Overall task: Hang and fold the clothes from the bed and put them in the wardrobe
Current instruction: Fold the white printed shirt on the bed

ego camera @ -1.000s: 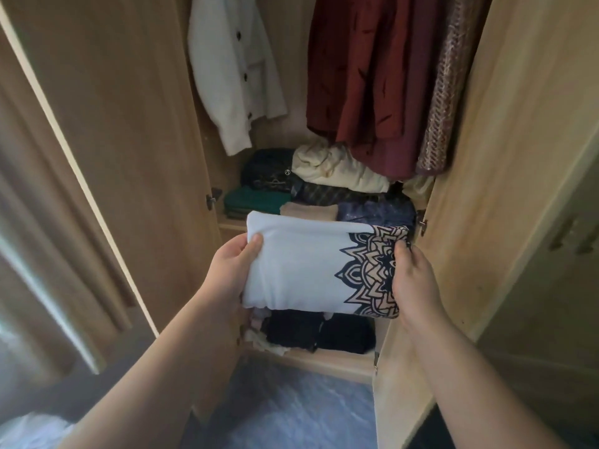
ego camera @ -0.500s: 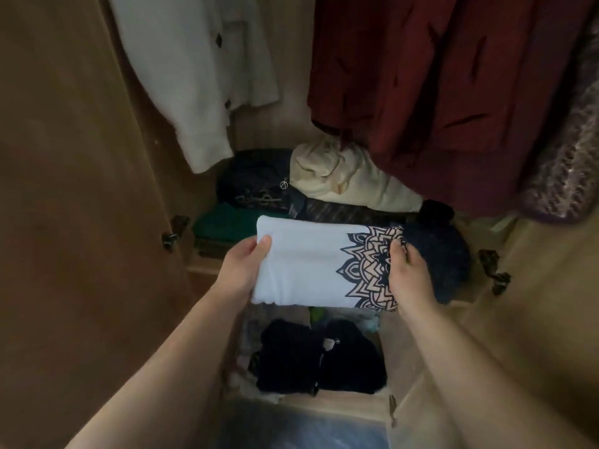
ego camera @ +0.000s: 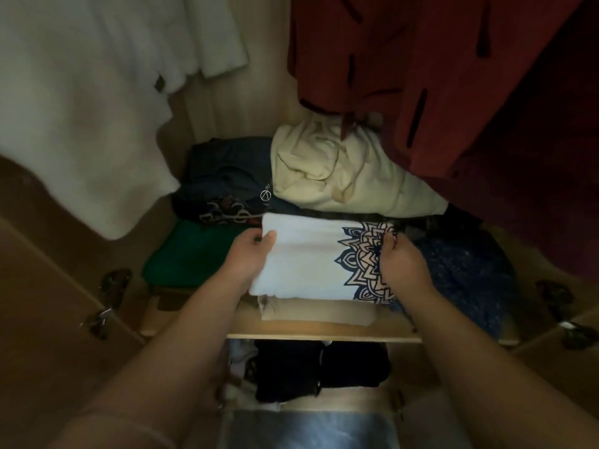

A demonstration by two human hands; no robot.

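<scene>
A folded white shirt [ego camera: 308, 260] with a dark blue and pink mandala print lies on a beige folded garment [ego camera: 317, 311] on the wardrobe shelf [ego camera: 324, 335]. My left hand [ego camera: 249, 257] grips its left edge, thumb on top. At the printed right edge my right hand [ego camera: 400, 264] holds the shirt with curled fingers. Both forearms reach in from the bottom of the view.
Around the shirt lie a green folded garment [ego camera: 194, 254], a dark navy one [ego camera: 227, 176], a cream bundle [ego camera: 340, 176] and a blue speckled one [ego camera: 460, 273]. A white jacket [ego camera: 90, 102] and a dark red garment [ego camera: 437, 76] hang above. Black clothes [ego camera: 317, 367] fill the lower shelf.
Both hands carried the folded shirt forward into the wardrobe and lowered it onto the beige garment on the shelf. The view moved closer in, under the hanging clothes.
</scene>
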